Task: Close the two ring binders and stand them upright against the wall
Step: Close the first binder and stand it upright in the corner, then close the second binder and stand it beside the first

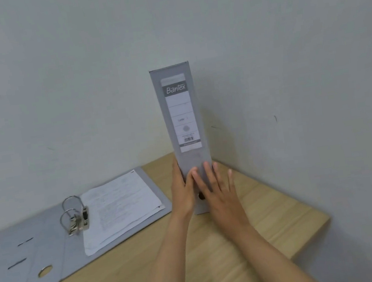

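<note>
Closed binder [184,126] standing upright on the desk [275,212] in the corner, spine with Bantex label [180,112] facing out, back toward the wall [75,85]. Left hand [184,190] wrapped around the spine's lower left edge; right hand [216,189] laid flat on the lower spine, fingers spread, not clamped. To the left, 2nd binder [39,247] lying open and flat, 2 rings [70,214] up, papers [122,203] on its right half.
</note>
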